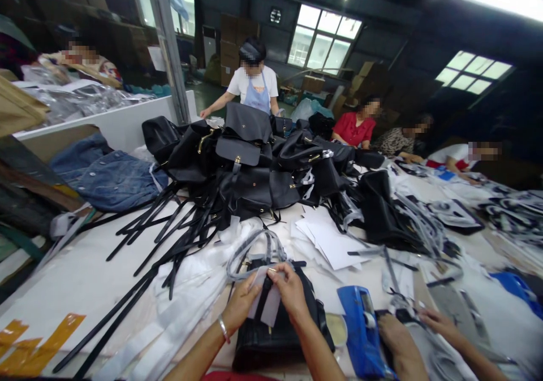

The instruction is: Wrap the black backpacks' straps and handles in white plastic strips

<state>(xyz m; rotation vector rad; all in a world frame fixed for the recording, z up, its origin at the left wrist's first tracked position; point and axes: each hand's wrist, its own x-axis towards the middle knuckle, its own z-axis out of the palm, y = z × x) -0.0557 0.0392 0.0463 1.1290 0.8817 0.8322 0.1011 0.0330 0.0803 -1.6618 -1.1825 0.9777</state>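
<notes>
**Left hand (241, 306) and right hand (292, 291) met over black bag (268, 348)**

The left pinched a pale sheet (272, 310); the right gripped a black strap (264, 300). Beyond the grip rose heaped backpacks (258, 191); to its right sat a blue tape dispenser (357, 319).

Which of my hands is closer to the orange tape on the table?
Left. Your left hand, over the black bag, is well to the right of the orange tape; your right hand, beside it, is farther right still.

The right hand (292, 291) partly hides the black bag (265, 351) beneath.
</notes>
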